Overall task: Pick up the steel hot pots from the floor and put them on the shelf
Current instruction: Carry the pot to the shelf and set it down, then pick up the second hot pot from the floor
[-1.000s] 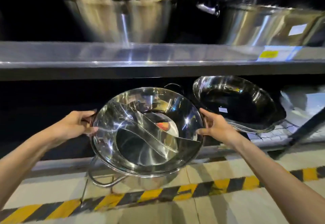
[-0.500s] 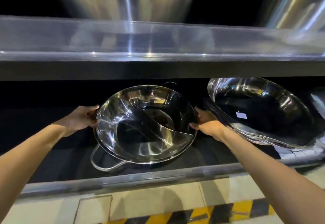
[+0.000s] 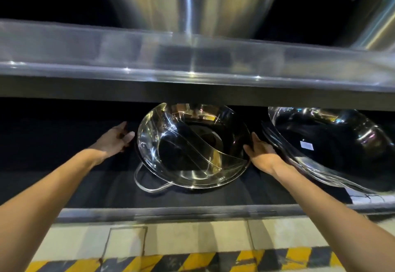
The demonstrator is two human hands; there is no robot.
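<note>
A shiny steel hot pot (image 3: 193, 173) with an S-shaped divider rests tilted on the dark lower shelf (image 3: 192, 210), its open side facing me. A wire loop handle (image 3: 147, 186) shows under its lower-left rim. My left hand (image 3: 116, 140) is just left of the rim, fingers spread, with a small gap to the steel. My right hand (image 3: 261, 153) is open at the right rim, palm toward the pot; I cannot tell if it touches. Neither hand grips the pot.
A stack of tilted steel woks (image 3: 333, 150) leans right beside my right hand. The upper shelf (image 3: 192, 64) overhangs close above and carries large steel stockpots (image 3: 186, 2). Yellow-black hazard tape (image 3: 198, 261) runs across the tiled floor below.
The pot went from in front of the shelf into the lower shelf and now rests there. Both hands have let go of its rim and opened.
</note>
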